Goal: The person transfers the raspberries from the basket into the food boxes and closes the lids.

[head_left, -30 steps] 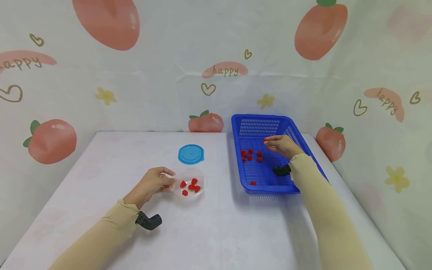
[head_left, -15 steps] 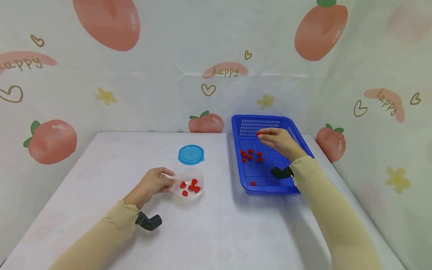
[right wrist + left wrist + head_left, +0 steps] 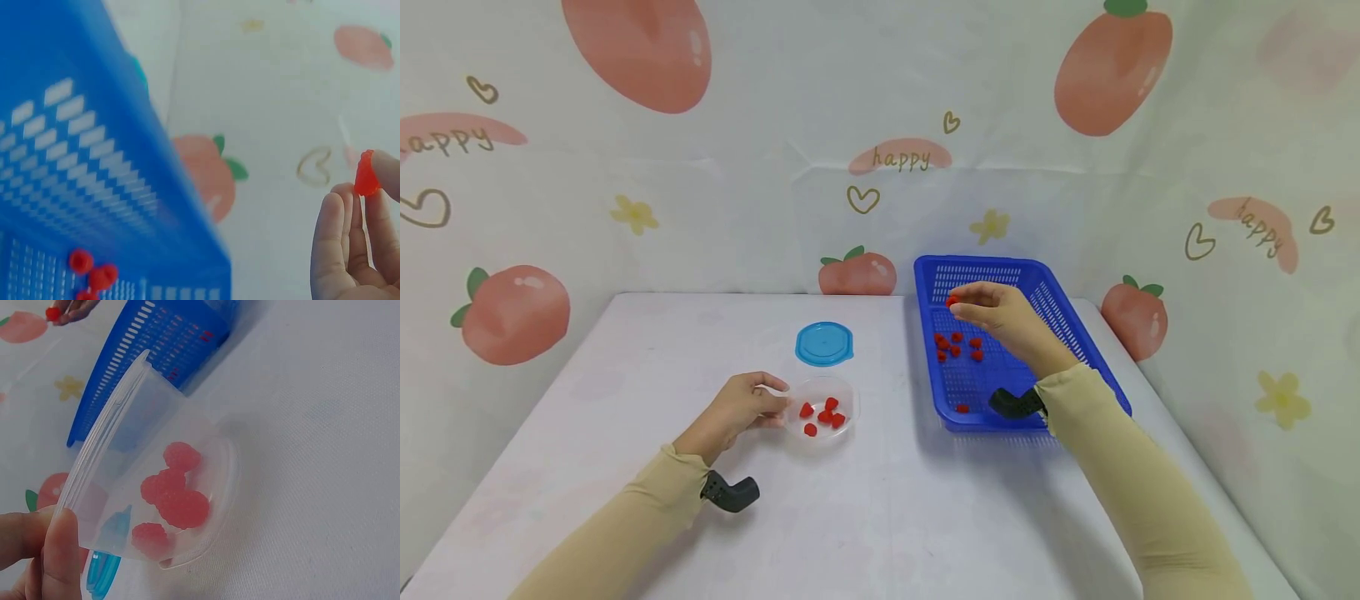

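Note:
My left hand (image 3: 741, 410) pinches the rim of a clear plastic bowl (image 3: 119, 450) between thumb and fingers. The bowl stands on the table with several red raspberries (image 3: 184, 508) inside. Over the left part of a blue plastic basket (image 3: 1030, 417), my right hand (image 3: 1011, 321) pinches one raspberry (image 3: 367, 174) between thumb and fingertips, above the basket floor. Several more raspberries (image 3: 956, 350) lie on that floor, mostly grouped toward the left side, and a single one (image 3: 962, 408) lies near the front wall.
A round light-blue lid (image 3: 824, 343) lies flat on the white table (image 3: 850, 517), just behind the bowl. The basket's tall slotted wall (image 3: 69, 125) stands between the right hand and the bowl. A printed cloth backdrop (image 3: 760, 125) rises behind the table.
My right hand has lifted and moved left across the basket, carrying the pinched raspberry. My left hand and the bowl have stayed in place.

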Demonstrator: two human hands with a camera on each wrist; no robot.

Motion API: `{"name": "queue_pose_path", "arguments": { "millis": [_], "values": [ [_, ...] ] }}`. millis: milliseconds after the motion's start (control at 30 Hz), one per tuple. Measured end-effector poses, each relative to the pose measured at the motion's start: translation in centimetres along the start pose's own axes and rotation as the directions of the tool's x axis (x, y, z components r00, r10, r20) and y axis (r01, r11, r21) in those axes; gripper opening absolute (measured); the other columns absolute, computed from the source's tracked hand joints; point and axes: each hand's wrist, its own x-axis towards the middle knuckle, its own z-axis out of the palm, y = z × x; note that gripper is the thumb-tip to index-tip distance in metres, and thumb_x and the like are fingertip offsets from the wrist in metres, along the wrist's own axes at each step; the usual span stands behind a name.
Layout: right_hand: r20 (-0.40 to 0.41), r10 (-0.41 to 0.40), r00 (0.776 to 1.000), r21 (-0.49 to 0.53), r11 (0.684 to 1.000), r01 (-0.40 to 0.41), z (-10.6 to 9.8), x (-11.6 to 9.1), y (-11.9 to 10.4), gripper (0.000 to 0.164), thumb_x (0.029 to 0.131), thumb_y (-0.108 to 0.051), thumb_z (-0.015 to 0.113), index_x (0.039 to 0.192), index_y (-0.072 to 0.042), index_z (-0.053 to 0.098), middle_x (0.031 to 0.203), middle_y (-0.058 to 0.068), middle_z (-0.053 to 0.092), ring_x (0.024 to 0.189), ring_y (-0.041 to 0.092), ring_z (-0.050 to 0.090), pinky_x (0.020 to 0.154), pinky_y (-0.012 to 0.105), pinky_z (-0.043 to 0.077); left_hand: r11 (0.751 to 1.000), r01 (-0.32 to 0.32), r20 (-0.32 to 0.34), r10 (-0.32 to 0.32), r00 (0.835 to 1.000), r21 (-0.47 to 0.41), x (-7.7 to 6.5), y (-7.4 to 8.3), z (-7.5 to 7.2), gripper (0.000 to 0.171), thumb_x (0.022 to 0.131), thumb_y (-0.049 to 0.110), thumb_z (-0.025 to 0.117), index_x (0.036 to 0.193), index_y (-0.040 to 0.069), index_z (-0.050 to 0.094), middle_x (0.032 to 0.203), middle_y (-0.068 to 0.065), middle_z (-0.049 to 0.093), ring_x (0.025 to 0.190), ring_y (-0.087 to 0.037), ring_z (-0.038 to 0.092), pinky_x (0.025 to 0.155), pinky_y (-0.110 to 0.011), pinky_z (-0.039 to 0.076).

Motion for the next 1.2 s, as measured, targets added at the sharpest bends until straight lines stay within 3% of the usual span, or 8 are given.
{"name": "queue_pose_path", "arguments": {
  "millis": [167,267,367,467,600,700,967,1200],
  "values": [
    [0.018,-0.063,0.998,-0.024,0.998,0.064,1.8,-0.7,-0.8,0.037,0.09,-0.026,0.069,0.121,-0.008,0.062,0.12,0.012,0.064,0.107,0.021,0.062,0.095,0.03,0.05,1.0,0.002,0.001,-0.002,1.0,-0.002,0.2,0.0,0.0,0.036,0.09,0.011,0.067,0.12,-0.003,0.053,0.085,-0.008,0.062,0.066,-0.015,0.058,0.063,-0.021,0.056],
    [0.029,-0.081,0.996,-0.019,0.996,0.082,2.9,-1.1,-1.0,0.034,0.09,-0.023,0.07,0.119,-0.007,0.063,0.116,0.01,0.066,0.109,0.026,0.062,0.089,0.026,0.052,1.0,0.002,0.004,-0.002,1.0,-0.006,0.3,-0.1,0.0,0.036,0.089,0.011,0.068,0.12,-0.002,0.053,0.084,-0.007,0.062,0.066,-0.014,0.059,0.063,-0.02,0.056],
    [0.05,-0.094,0.994,0.012,0.996,0.093,4.0,-1.5,-1.1,0.031,0.09,-0.018,0.069,0.118,-0.006,0.063,0.115,0.01,0.067,0.112,0.032,0.06,0.09,0.032,0.053,1.0,-0.003,0.008,0.004,1.0,-0.011,0.3,-0.2,0.0,0.036,0.089,0.01,0.067,0.12,-0.003,0.053,0.083,-0.007,0.062,0.067,-0.014,0.059,0.062,-0.021,0.056],
    [0.075,-0.106,0.992,0.028,0.994,0.104,5.3,-1.9,-1.2,0.03,0.09,-0.015,0.069,0.118,-0.006,0.063,0.115,0.01,0.067,0.109,0.028,0.062,0.091,0.036,0.053,1.0,-0.01,0.009,0.01,1.0,-0.017,0.3,-0.3,0.0,0.036,0.089,0.009,0.067,0.12,-0.003,0.053,0.081,-0.007,0.062,0.067,-0.014,0.058,0.062,-0.021,0.056],
    [0.107,-0.121,0.987,0.061,0.992,0.115,7.0,-2.4,-1.1,0.029,0.09,-0.012,0.068,0.118,-0.005,0.063,0.113,0.01,0.066,0.103,0.021,0.064,0.091,0.031,0.054,0.999,-0.021,0.013,0.021,1.0,-0.028,0.3,-0.4,0.0,0.035,0.089,0.008,0.067,0.119,-0.004,0.053,0.079,-0.006,0.061,0.065,-0.013,0.058,0.062,-0.021,0.057],
    [0.141,-0.139,0.98,0.091,0.988,0.127,8.5,-2.8,-0.8,0.028,0.089,-0.008,0.068,0.117,-0.002,0.062,0.111,0.011,0.067,0.102,0.023,0.064,0.092,0.031,0.054,0.999,-0.028,0.017,0.029,0.999,-0.034,0.4,-0.4,-0.1,0.035,0.089,0.007,0.066,0.119,-0.005,0.053,0.078,-0.006,0.061,0.063,-0.012,0.058,0.062,-0.021,0.057],
    [0.249,-0.155,0.956,0.065,0.988,0.143,12.0,-3.6,0.3,0.026,0.089,-0.006,0.068,0.114,0.0,0.063,0.106,0.011,0.067,0.094,0.017,0.065,0.087,0.028,0.056,0.999,-0.024,0.012,0.024,1.0,-0.028,0.4,-0.3,-0.1,0.036,0.089,0.007,0.066,0.12,-0.005,0.053,0.077,-0.006,0.06,0.064,-0.013,0.058,0.062,-0.021,0.057],
    [0.284,-0.152,0.947,0.063,0.988,0.14,14.4,-3.5,1.9,0.027,0.088,-0.004,0.069,0.113,0.002,0.064,0.107,0.016,0.067,0.09,0.014,0.064,0.083,0.025,0.057,1.0,-0.013,0.007,0.013,1.0,-0.018,0.3,-0.3,0.0,0.037,0.089,0.008,0.067,0.121,-0.004,0.053,0.08,-0.006,0.062,0.067,-0.014,0.058,0.062,-0.021,0.057]
  ]
}}
